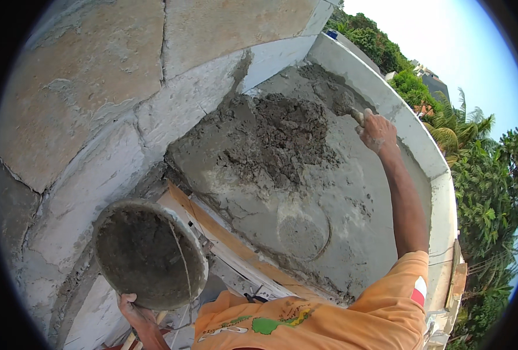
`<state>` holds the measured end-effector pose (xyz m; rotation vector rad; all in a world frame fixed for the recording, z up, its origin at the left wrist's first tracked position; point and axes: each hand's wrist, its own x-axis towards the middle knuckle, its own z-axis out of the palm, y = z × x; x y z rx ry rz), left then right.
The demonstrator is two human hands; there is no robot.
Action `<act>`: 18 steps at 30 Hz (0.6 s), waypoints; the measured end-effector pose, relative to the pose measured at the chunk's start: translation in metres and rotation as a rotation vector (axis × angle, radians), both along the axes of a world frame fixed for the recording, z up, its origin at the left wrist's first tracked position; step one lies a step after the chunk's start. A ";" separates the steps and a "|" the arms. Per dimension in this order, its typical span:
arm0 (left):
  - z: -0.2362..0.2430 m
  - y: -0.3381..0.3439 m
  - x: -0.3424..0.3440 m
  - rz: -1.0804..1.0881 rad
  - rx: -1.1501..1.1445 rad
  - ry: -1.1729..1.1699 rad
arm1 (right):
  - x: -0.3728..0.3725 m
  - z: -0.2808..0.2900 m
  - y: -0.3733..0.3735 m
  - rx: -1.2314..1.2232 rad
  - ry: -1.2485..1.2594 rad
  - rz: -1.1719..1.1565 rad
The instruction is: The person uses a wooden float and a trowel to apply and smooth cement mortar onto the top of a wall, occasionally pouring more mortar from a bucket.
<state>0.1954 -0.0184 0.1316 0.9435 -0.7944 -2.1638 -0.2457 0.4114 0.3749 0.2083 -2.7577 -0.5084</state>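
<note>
My left hand (137,318) grips the lower edge of a round, cement-crusted bucket (112,248), tilted so that its opening faces me. The bucket's inside is coated in grey mortar, and a thin handle hangs across its mouth. With my right arm stretched far out, my right hand (378,132) is closed around the handle of a trowel (357,116). Its blade is smeared with mortar and hard to tell from the wet layer around it. Left of the trowel, a dark, rough heap of mortar (291,131) lies on the smoother grey surface (364,233).
A low white parapet (410,125) curves along the right side, with trees (480,192) beyond it. Large stone-like slabs (95,76) and a white ledge (113,181) rise on the left. A wooden board (224,236) edges the near side of the mortar surface.
</note>
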 end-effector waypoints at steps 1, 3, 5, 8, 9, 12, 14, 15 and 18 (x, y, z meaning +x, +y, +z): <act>-0.003 -0.002 0.000 0.008 -0.008 -0.009 | 0.001 -0.006 0.011 -0.005 0.000 -0.018; 0.006 0.000 -0.006 -0.007 -0.030 -0.030 | 0.006 -0.021 0.031 0.018 0.019 0.057; 0.013 0.000 -0.010 -0.014 -0.051 -0.049 | 0.015 -0.036 0.044 -0.010 0.005 0.032; 0.013 -0.004 -0.013 -0.037 -0.029 -0.050 | 0.025 -0.045 0.048 -0.059 -0.027 -0.007; 0.014 -0.004 -0.015 -0.035 -0.031 -0.038 | 0.027 -0.047 0.047 -0.083 -0.047 -0.025; 0.020 -0.002 -0.020 -0.033 -0.041 -0.038 | 0.031 -0.045 0.041 -0.123 -0.015 -0.053; 0.024 -0.001 -0.021 -0.030 -0.047 -0.052 | 0.025 -0.036 0.038 -0.137 -0.008 -0.082; 0.025 -0.002 -0.020 -0.032 -0.064 -0.052 | 0.020 -0.033 0.038 -0.147 -0.003 -0.105; 0.026 -0.004 -0.026 -0.043 -0.080 -0.060 | 0.000 -0.032 0.057 -0.159 0.016 -0.107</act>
